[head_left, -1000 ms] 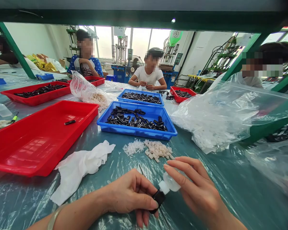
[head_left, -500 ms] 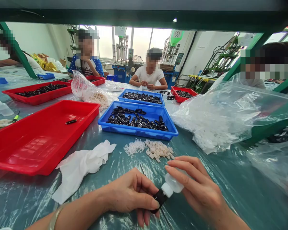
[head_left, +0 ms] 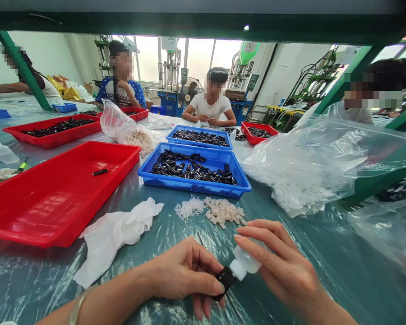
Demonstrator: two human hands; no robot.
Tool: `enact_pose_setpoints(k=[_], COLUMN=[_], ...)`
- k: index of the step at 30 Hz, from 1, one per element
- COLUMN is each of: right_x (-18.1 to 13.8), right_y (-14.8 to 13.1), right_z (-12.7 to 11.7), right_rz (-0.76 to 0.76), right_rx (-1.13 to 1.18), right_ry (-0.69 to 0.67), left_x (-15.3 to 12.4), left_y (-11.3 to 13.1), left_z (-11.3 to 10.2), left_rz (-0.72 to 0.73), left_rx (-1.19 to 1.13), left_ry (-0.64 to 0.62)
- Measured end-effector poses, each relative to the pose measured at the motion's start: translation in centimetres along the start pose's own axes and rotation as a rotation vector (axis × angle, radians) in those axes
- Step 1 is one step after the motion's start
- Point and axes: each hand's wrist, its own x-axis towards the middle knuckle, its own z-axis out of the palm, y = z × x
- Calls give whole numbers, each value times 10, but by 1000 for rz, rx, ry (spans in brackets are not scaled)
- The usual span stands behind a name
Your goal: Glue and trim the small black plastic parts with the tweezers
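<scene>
My left hand (head_left: 189, 275) pinches a small black plastic part (head_left: 225, 280) between thumb and fingers. Tilted towards that part is a clear squeeze bottle (head_left: 246, 259), its white cap against or very close to the part's upper end. My right hand (head_left: 280, 262) is closed round the bottle's body, partly covering it. A thin dark rod (head_left: 201, 240) lies on the table under my left hand. Just beyond my hands are a pile of small white pieces (head_left: 190, 207) and a pile of cream-coloured pieces (head_left: 223, 212).
A blue tray (head_left: 189, 184) of black parts stands ahead, another behind it. At left is a big red tray (head_left: 37, 203) with one black part, and a crumpled white cloth (head_left: 122, 230). A clear bag (head_left: 301, 180) of white pieces sits right. Several people sit around the table.
The bottle and my right hand have shifted very slightly to the right. My left hand and the black part stay almost in place.
</scene>
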Motion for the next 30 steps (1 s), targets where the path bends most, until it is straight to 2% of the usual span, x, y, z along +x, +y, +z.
enact_pose_setpoints(k=[7, 11, 15, 18, 22, 26, 30], right_x=[-1, -2, -5, -8, -9, -9, -12], right_y=[1, 1, 3, 5, 11, 17, 21], right_z=[1, 3, 8, 13, 18, 23, 27], right_rz=[49, 129, 339, 597, 905, 1061, 1100], right_rx=[-8, 15, 65, 146, 384, 567, 571], right_ry=[-14, -5, -2, -15, -5, 72, 85], left_x=[-1, 0, 0, 1, 1, 1, 2], left_y=[-1, 1, 1, 0, 0, 3, 5], left_z=[0, 2, 2, 1, 0, -1, -4], left_rz=[6, 14, 26, 74, 172, 244, 283], left_rx=[-9, -32, -44, -58, -80, -75, -67], left_ry=[16, 40, 74, 117, 217, 302, 377])
